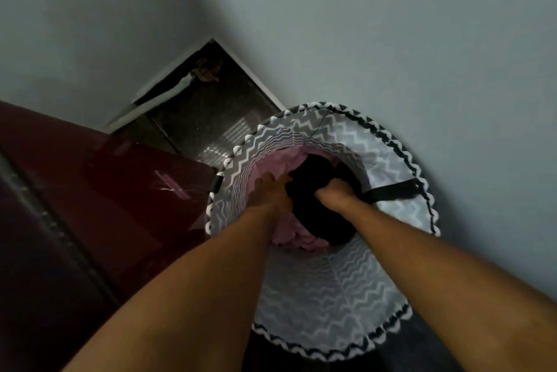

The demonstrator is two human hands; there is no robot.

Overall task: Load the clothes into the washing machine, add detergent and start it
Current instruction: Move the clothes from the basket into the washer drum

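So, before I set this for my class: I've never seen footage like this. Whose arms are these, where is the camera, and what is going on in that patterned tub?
There is no machine doing the work here, only a person with two bare arms. The single picture comes from a camera worn on the person's head, looking down, so the arms seem to grow out of the bottom edge. Both reach into a round laundry basket with a grey and white zigzag pattern, standing on the floor by a pale wall. Inside lie a pink cloth and a black garment. The left hand rests on the clothes where pink meets black; its fingers are blurred, so its grip is unclear. The right hand is curled around the black garment. The dark red glossy surface on the left may be the washing machine's top, though that is a guess.
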